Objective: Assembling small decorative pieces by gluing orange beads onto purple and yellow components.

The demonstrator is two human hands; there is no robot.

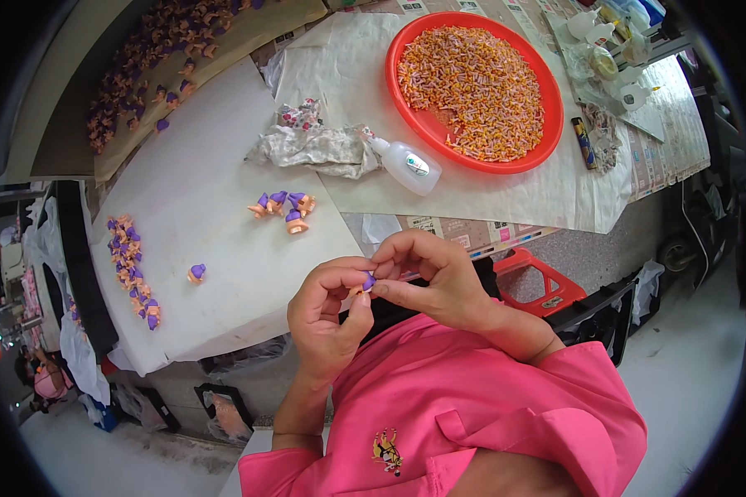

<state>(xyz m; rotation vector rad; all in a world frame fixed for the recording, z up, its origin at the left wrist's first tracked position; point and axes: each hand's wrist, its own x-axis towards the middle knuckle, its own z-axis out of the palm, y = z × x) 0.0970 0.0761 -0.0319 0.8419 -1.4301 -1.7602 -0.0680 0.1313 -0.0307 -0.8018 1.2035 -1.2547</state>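
Close in front of my body, my left hand [323, 311] pinches a small purple-and-peach plastic figure piece [368, 282] between thumb and fingers. From the other side, the thumb and fingertips of my right hand [439, 282] close on the same piece. Fingers cover much of it, so any smaller part between them is hidden. Beyond my left hand, several like pieces [296, 222] stand in a cluster on the white work surface [224, 286]. One lone piece [196, 273] lies farther left, and a long row of them [128, 265] runs along the left edge.
A red round tray [427, 128] heaped with small orange-and-pale parts stands at the back. Before it lie a squeeze bottle [412, 169] and a crumpled cloth [315, 151]. More pieces fill a bin [211, 70] at back left. A red stool [547, 290] stands below the table's right side.
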